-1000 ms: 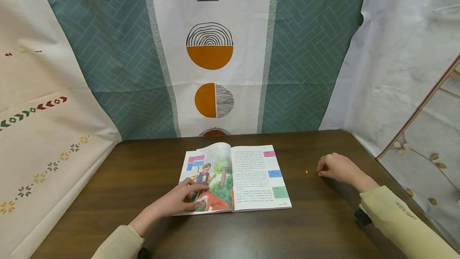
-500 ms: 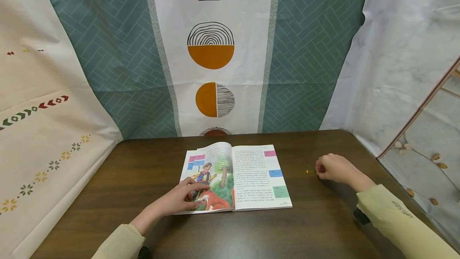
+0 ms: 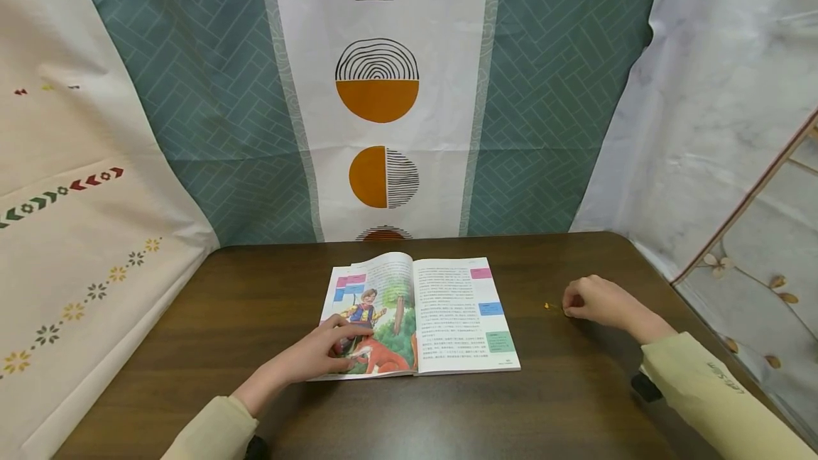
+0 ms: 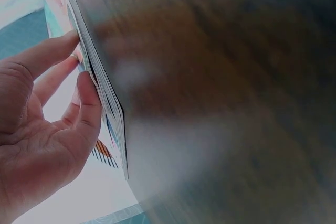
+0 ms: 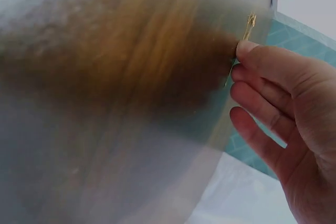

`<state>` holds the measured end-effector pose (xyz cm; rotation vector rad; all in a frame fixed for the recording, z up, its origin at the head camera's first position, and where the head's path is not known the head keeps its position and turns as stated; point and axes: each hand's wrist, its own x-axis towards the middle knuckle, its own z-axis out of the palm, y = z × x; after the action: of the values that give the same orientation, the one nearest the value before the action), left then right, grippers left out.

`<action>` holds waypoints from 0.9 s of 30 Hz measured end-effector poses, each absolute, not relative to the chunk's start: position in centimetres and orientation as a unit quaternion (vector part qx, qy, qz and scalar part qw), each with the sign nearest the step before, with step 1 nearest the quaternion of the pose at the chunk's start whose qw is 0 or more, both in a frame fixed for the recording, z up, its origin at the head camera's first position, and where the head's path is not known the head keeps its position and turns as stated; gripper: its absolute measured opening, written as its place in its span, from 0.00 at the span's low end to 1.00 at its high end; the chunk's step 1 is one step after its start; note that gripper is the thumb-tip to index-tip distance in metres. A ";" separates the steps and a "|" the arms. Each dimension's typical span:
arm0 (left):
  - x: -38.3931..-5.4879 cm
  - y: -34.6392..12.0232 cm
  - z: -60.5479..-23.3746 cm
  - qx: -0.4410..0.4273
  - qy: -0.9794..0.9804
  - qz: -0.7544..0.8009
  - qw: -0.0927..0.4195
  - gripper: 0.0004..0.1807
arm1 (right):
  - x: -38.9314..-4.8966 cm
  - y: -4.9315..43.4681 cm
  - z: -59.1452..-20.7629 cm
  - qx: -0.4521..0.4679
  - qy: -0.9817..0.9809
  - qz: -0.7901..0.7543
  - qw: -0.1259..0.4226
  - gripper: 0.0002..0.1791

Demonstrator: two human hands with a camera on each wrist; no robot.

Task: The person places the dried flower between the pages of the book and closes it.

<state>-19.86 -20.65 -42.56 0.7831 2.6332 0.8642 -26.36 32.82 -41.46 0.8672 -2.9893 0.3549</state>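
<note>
An open book (image 3: 450, 314) lies on the brown table, its left page showing a coloured picture and its right page mostly text. My left hand (image 3: 322, 350) rests its fingertips on the lower left of the picture page. In the left wrist view, the fingers of the left hand (image 4: 58, 108) touch the page near the book's edge (image 4: 113, 114). To the right of the book, my right hand (image 3: 601, 299) pinches a thin gold bookmark (image 5: 251, 22) between thumb and fingers, low at the table. Its ornate tip (image 3: 547, 306) points toward the book; the middle is hidden by the fingers.
The dark wooden table (image 3: 460, 417) extends around the book. A patterned cloth (image 3: 383, 194) hangs behind its far edge, with a cream cloth (image 3: 83, 289) at the left and a pale marbled cloth (image 3: 722, 126) at the right.
The head view shifts slightly. My right fingers adjust a little around the bookmark, which stays almost in place. The left hand and the book stay as they were.
</note>
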 end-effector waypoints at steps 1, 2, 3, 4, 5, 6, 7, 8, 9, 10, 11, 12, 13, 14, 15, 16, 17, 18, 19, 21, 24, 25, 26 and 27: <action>-19.9 -20.6 -42.6 0.269 0.907 0.297 0.131 0.28 | -26.3 33.0 -41.5 0.278 -0.953 0.116 0.006 0.06; -19.9 -20.6 -42.6 0.269 0.907 0.296 0.131 0.28 | -26.2 33.2 -41.5 0.279 -0.953 0.117 0.007 0.05; -19.9 -20.6 -42.6 0.269 0.907 0.297 0.132 0.28 | -26.2 33.3 -41.6 0.280 -0.953 0.120 0.008 0.05; -19.9 -20.6 -42.7 0.270 0.906 0.297 0.132 0.28 | -26.1 33.4 -41.6 0.279 -0.952 0.121 0.011 0.04; -19.9 -20.6 -42.7 0.270 0.906 0.298 0.132 0.28 | -26.1 33.6 -41.6 0.279 -0.953 0.120 0.014 0.05; -19.9 -20.6 -42.7 0.270 0.906 0.298 0.132 0.28 | -26.1 33.7 -41.6 0.277 -0.954 0.117 0.018 0.05; -19.9 -20.7 -42.7 0.270 0.906 0.298 0.131 0.28 | -26.1 33.8 -41.6 0.275 -0.954 0.114 0.020 0.05; -19.9 -20.7 -42.7 0.269 0.906 0.298 0.131 0.28 | -26.1 33.9 -41.6 0.274 -0.955 0.111 0.023 0.05; -19.9 -20.7 -42.7 0.269 0.906 0.299 0.131 0.28 | -26.1 34.0 -41.5 0.276 -0.955 0.109 0.025 0.05; -19.9 -20.7 -42.6 0.269 0.906 0.300 0.131 0.28 | -26.1 34.0 -41.5 0.275 -0.955 0.105 0.028 0.05; -19.9 -20.7 -42.6 0.268 0.906 0.300 0.131 0.28 | -26.0 34.0 -41.5 0.274 -0.956 0.101 0.029 0.06; -19.9 -20.7 -42.6 0.269 0.906 0.300 0.132 0.28 | -26.0 34.0 -41.5 0.275 -0.956 0.099 0.030 0.06; -19.9 -20.7 -42.6 0.270 0.905 0.300 0.132 0.28 | -26.0 34.0 -41.4 0.277 -0.955 0.098 0.030 0.06; -19.9 -20.7 -42.6 0.271 0.905 0.300 0.131 0.28 | -26.0 34.0 -41.4 0.276 -0.956 0.098 0.029 0.07; -19.9 -20.7 -42.6 0.273 0.905 0.299 0.131 0.28 | -25.9 33.9 -41.4 0.276 -0.956 0.098 0.029 0.07; -19.9 -20.7 -42.6 0.274 0.905 0.297 0.130 0.28 | -25.9 33.8 -41.3 0.274 -0.957 0.096 0.027 0.08; -19.9 -20.7 -42.6 0.275 0.906 0.296 0.128 0.28 | -25.9 33.7 -41.2 0.277 -0.956 0.095 0.025 0.08; -19.9 -20.7 -42.6 0.275 0.906 0.295 0.127 0.28 | -25.9 33.6 -41.2 0.278 -0.956 0.094 0.023 0.09; -20.0 -20.7 -42.6 0.276 0.906 0.294 0.126 0.28 | -25.9 33.5 -41.1 0.278 -0.956 0.092 0.020 0.09; -20.0 -20.7 -42.6 0.276 0.907 0.292 0.125 0.28 | -26.0 33.3 -41.1 0.275 -0.957 0.088 0.012 0.10; -20.0 -20.7 -42.6 0.274 0.908 0.292 0.125 0.28 | -26.0 33.1 -41.0 0.265 -0.960 0.088 -0.001 0.11; -20.0 -20.7 -42.5 0.274 0.908 0.291 0.124 0.28 | -26.0 33.1 -41.0 0.263 -0.961 0.090 -0.005 0.11; -20.0 -20.7 -42.5 0.273 0.908 0.291 0.124 0.28 | -26.1 33.1 -41.0 0.258 -0.962 0.092 -0.009 0.11; -20.0 -20.7 -42.5 0.272 0.909 0.291 0.125 0.28 | -26.1 33.1 -41.0 0.258 -0.962 0.093 -0.012 0.11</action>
<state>-19.95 -20.66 -42.50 0.7938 2.6478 0.8473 -26.12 33.08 -41.01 0.8155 -3.0448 0.2938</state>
